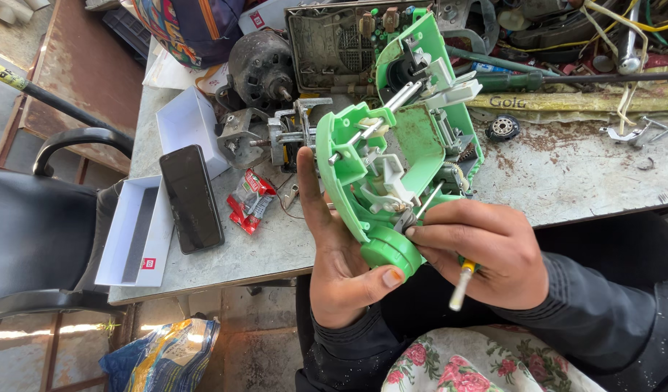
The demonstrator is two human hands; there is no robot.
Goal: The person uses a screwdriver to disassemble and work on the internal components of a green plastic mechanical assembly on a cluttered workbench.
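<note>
I am holding an opened green plastic appliance housing (392, 145) upright over the edge of a workbench (566, 181). My left hand (341, 261) is cupping its rounded lower end, thumb pressed on. My right hand (486, 254) is closed around a screwdriver (461, 287), fingertips touching the housing. The shell looks light and rigid but brittle, its rods and wiring exposed; gripping the thick outer rim seems safest.

- green casing (414, 138): opened plastic shell, tilted upright above table edge, metal rods and white parts exposed inside, round green knob at bottom
- screwdriver (461, 287): yellow-white handle end pointing down, tip hidden
</note>
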